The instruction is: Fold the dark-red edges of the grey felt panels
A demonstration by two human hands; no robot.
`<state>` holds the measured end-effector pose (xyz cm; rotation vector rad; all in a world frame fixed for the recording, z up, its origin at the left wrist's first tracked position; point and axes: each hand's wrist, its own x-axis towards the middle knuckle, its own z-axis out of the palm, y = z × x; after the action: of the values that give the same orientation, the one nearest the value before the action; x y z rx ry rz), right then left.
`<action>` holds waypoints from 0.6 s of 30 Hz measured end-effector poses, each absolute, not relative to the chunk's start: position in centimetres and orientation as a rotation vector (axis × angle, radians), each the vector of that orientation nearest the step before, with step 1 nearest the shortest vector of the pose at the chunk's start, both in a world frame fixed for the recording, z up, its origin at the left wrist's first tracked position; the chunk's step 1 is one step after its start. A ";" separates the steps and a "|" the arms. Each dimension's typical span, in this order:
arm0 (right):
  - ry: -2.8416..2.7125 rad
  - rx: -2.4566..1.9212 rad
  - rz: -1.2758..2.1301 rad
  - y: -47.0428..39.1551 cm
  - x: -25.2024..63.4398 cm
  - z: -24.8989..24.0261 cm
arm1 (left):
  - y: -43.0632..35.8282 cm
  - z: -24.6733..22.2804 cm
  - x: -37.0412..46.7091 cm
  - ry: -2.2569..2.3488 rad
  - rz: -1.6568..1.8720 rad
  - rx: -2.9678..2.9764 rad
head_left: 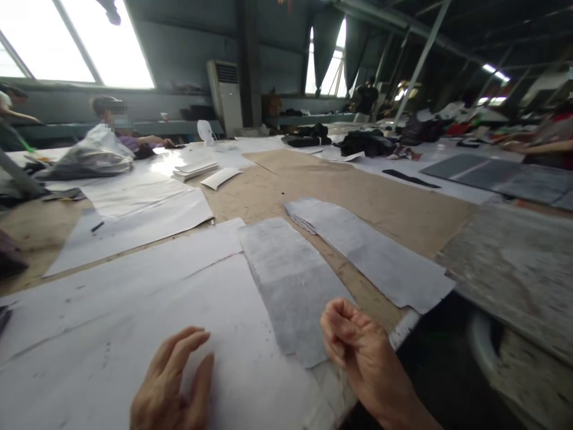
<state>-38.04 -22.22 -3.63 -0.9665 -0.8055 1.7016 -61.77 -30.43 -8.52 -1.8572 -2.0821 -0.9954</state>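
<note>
Two bare hands are nearest, at the bottom of the frame. The left hand [172, 382], lower left of centre, is loosely bent above or on the large white sheet [224, 310], its thumb apart from the fingers and nothing visible in its grasp. The right hand [358, 352], lower right of centre, has its fingers curled together at the near end of the closer grey pieces [290, 275]; whether they pinch a layer or only each other, I cannot tell.

These grey pieces lie in the centre, overlapping the white sheet. They look thin and limp, so a light pinch at one corner, with the left palm flat beside it, should separate a layer without creasing it or dragging those beneath. Sliding the fingertips sideways would likely fan the edges out of line.

Just beyond, right of centre, the farther grey pieces [371, 251] lie at a slant, their layered edges uneven at the far left end. Their near end comes close to the table edge [405, 328], so a brushing wrist could push them over; keeping the forearm raised would be safer.

Farther back, brown paper [313, 173] spreads across the middle, with stacked white sheets [194, 170] at upper left of centre, well apart from both hands.
</note>
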 end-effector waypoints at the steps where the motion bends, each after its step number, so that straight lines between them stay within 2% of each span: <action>1: -0.842 -0.963 1.709 -22.9 -37.9 -3.5 | -30.3 -8.5 -61.6 -2.044 -0.998 -1.872; 4: -0.936 -1.001 1.698 -24.8 -37.2 -2.7 | -30.1 -8.7 -61.3 -2.044 -1.037 -1.835; 9: -1.007 -1.085 1.482 -27.5 -36.2 -1.5 | -29.6 -8.7 -60.8 -2.063 -1.275 -1.816; 14: -1.541 -1.114 1.051 -29.4 -36.1 0.9 | -29.9 -7.7 -60.5 -1.964 -1.478 -1.793; 18: -1.785 -0.954 0.737 -30.5 -34.0 2.0 | -33.5 -3.8 -60.2 -1.910 -1.695 -1.757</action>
<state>-33.96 -30.49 1.97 -0.9541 -1.7855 0.7370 -60.22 -33.46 -3.75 -1.7571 -1.9102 -1.6950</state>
